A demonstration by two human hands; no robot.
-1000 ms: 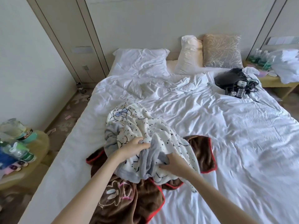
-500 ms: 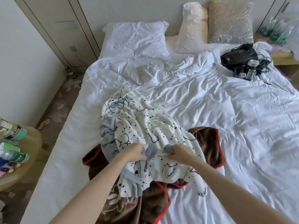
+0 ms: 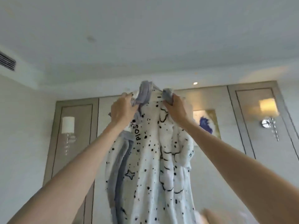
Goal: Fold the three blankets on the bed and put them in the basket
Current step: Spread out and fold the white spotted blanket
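A white blanket with black spots and grey edging hangs bunched in front of me, held up high against the wall and ceiling. My left hand grips its grey top edge on the left. My right hand grips the top edge on the right, close to the left hand. The blanket drops straight down past the bottom of the view. The bed, the brown blanket and the basket are out of view.
The view points up at the headboard wall panels and ceiling. Wall lamps hang at left and right. A framed picture sits behind my right forearm. An air vent is at upper left.
Both hands have lifted the spotted blanket off the bed and raised it overhead. The view has tilted up from the bed to the wall and ceiling.
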